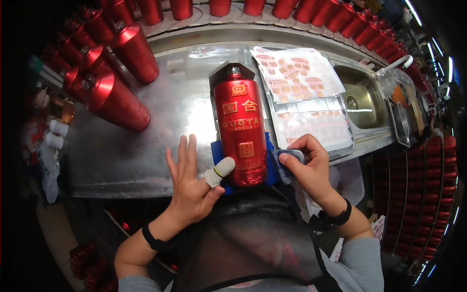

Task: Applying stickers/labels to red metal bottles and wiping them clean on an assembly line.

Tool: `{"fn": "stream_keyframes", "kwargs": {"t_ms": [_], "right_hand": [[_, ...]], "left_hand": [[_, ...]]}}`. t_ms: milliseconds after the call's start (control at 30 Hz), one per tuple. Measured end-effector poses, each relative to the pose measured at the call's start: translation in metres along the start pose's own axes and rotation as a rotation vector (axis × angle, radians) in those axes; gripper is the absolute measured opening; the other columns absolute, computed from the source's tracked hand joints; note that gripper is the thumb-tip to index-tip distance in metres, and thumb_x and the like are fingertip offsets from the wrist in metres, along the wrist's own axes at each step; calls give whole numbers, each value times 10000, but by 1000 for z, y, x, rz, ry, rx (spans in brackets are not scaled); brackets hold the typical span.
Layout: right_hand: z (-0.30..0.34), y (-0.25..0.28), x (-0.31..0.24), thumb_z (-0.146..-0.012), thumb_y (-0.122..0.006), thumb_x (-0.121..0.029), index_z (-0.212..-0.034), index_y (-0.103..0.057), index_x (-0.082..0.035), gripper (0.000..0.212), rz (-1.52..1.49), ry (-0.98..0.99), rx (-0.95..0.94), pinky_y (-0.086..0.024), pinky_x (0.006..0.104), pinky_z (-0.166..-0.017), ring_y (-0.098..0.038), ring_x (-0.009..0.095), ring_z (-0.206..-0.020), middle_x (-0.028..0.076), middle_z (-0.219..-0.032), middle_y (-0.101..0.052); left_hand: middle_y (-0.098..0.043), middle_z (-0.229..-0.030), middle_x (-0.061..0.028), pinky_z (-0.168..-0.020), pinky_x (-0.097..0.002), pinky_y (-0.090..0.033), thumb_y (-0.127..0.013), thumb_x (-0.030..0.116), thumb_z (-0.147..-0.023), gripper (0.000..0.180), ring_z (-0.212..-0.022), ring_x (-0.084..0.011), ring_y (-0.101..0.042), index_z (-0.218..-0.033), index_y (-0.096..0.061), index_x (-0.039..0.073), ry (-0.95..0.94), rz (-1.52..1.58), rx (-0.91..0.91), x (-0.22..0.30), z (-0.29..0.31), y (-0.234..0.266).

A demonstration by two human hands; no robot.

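A red bottle (pixel 239 131) with gold lettering and a clear stopper lies in a dark cradle (pixel 219 78) with blue lining, its neck pointing away from me. My left hand (pixel 190 177) is at the bottle's lower left with fingers spread and nothing in it. Its index finger wears a pale fabric finger cover (pixel 220 172), whose tip is against or just beside the bottle. To the right of the bottle's base, my right hand (pixel 311 165) pinches a flat blue-grey piece (pixel 288 158), which looks like a folded cloth or pad.
Sheets of red-and-gold stickers (pixel 296 73) lie right of the bottle, beside a metal sink (pixel 362 95). Several red bottles (pixel 119 102) stand at the left of the steel table (pixel 170 117). A curved conveyor (pixel 194 22) carries more along the back. Racks of red bottles (pixel 418 194) stand at right.
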State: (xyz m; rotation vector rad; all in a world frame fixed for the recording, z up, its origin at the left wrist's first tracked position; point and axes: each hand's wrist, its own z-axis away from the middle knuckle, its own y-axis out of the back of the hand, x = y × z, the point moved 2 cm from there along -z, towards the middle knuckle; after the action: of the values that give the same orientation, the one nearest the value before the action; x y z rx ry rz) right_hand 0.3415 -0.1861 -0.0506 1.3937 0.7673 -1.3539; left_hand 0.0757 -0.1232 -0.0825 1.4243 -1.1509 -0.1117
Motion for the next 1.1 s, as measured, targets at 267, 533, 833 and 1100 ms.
{"fn": "stream_keyframes", "kwargs": {"t_ms": [267,533,833,1100], "right_hand": [[-5,-12,-12,-840,-740,-58,-963,-580,-9,208,94,118,-53,-452,213,-671,-556,48,-769,9,-836,-613],[-8,3,8,-846,-738,-41,-1003,-593,-16,215,34,64,-66,-459,204,-717,-552,43,-824,5,-889,-607],[2,-4,-23,-742,-798,-189,-1070,-599,-7,424,496,166,-405,-493,293,-693,-611,140,-814,67,-911,-623],[2,-38,-16,-599,-836,-212,-1077,-582,-17,575,797,530,-271,-514,379,-642,-636,262,-751,129,-861,-615]], "left_hand": [[-194,-1551,-343,-1099,-676,-28,-485,482,-984,481,-1442,-501,-195,-1247,-685,132,-73,89,65,1,-13,7],[-541,-1391,-133,-1096,-377,-330,-524,383,-986,533,-1321,-195,-470,-1352,-534,-5,331,845,289,-16,-86,18],[-609,-1131,-114,-902,-373,-448,-643,541,-874,611,-1045,-188,-582,-1171,-452,42,878,1143,-41,-48,-161,14],[-722,-919,-68,-797,-388,-574,-644,343,-924,298,-776,-183,-698,-1027,-656,64,788,1737,-299,-56,-169,-13]]}}
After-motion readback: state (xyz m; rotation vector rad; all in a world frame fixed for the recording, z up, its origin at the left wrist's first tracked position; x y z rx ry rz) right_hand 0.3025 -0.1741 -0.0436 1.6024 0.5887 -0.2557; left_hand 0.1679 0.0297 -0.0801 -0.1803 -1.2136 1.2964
